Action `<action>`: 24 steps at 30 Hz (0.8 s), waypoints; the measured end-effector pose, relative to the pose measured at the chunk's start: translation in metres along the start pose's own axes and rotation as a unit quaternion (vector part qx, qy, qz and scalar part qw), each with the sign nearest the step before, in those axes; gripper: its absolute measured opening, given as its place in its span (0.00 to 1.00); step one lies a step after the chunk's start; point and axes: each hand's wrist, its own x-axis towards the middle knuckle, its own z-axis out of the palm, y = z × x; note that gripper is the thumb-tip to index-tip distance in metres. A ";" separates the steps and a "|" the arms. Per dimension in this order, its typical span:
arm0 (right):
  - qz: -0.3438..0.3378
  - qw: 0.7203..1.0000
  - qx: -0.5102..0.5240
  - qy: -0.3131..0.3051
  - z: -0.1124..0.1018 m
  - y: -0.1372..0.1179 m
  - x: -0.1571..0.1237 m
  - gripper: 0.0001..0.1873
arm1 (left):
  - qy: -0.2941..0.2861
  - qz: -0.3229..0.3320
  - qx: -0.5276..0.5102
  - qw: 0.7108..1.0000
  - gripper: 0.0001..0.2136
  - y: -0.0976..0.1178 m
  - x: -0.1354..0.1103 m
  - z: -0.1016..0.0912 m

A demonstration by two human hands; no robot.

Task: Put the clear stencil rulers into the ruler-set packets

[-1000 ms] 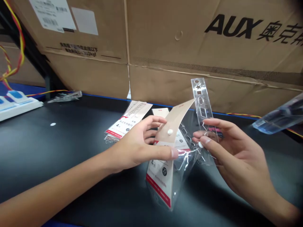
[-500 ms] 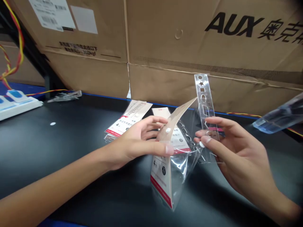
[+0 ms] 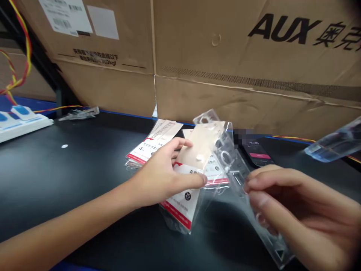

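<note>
The fingers (image 3: pixel 180 143) of the left hand (image 3: pixel 160 175) are closed on a plastic packet (image 3: pixel 184 199), with the thumb lying on the front and the other fingers behind its brown paper top (image 3: pixel 197 145). This paper top has a small white round button (image 3: pixel 199 157). Under it is a white label with a red edge, and the lower corner of the packet is just above the desk (image 3: pixel 84 188).

The fingers of the right hand (image 3: pixel 299 214) pinch a clear plastic ruler (image 3: pixel 232 163) with cut-out shapes. The ruler is tilted across the view, and its upper end is near the packet top.

Behind the hands, a stack of similar packets (image 3: pixel 152 143) lies on the black desk, and one more white label (image 3: pixel 217 171) shows behind the held packet. To the right is a phone (image 3: pixel 255 152). Farther left are a white power strip (image 3: pixel 19 120) and red and yellow wires (image 3: pixel 18 56). Big cardboard boxes (image 3: pixel 225 56) stand along the back of the desk, and a clear plastic piece (image 3: pixel 335 141) is at the right edge.
</note>
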 end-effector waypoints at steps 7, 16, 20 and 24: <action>0.179 0.983 0.030 -0.021 0.012 0.007 -0.005 0.05 | 0.069 0.001 0.041 0.997 0.30 0.002 0.005 -0.012; 0.194 0.980 0.011 -0.050 0.017 0.006 -0.009 0.07 | 0.051 -0.033 -0.042 0.997 0.28 0.004 0.005 -0.015; 0.203 0.977 0.010 -0.071 0.017 0.006 -0.007 0.06 | 0.049 -0.053 -0.071 0.995 0.27 0.004 0.005 -0.016; 0.204 0.975 0.016 -0.082 0.018 0.007 -0.008 0.06 | 0.042 -0.055 -0.083 0.994 0.26 0.001 0.007 -0.016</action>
